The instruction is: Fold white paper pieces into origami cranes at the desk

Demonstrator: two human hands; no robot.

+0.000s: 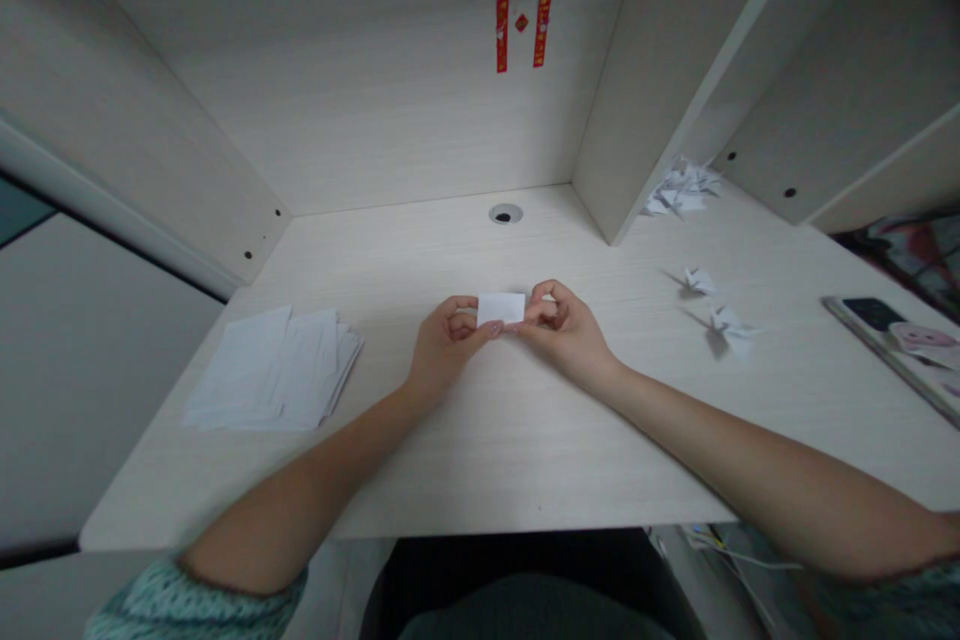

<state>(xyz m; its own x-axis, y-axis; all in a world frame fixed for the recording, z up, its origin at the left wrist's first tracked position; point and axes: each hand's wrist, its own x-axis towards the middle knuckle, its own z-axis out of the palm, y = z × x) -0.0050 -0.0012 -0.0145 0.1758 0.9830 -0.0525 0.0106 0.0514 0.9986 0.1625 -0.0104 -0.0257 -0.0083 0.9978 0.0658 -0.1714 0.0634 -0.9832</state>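
Observation:
A small white piece of folded paper (501,306) is held up in the middle of the desk, between my two hands. My left hand (448,332) pinches its left side, with the thumb along the lower edge. On the other side, my right hand (561,322) grips the right end between thumb and curled fingers. The two thumb tips nearly meet at the bottom edge of the paper. Fingers hide its side edges, so how many layers it has cannot be seen.
A stack of white paper sheets (274,370) lies at the left. Two folded paper cranes, one nearer (729,322) and one farther (699,280), stand at the right. More folded paper (682,188) is heaped behind the divider (637,130). A phone (900,345) lies at the right edge.

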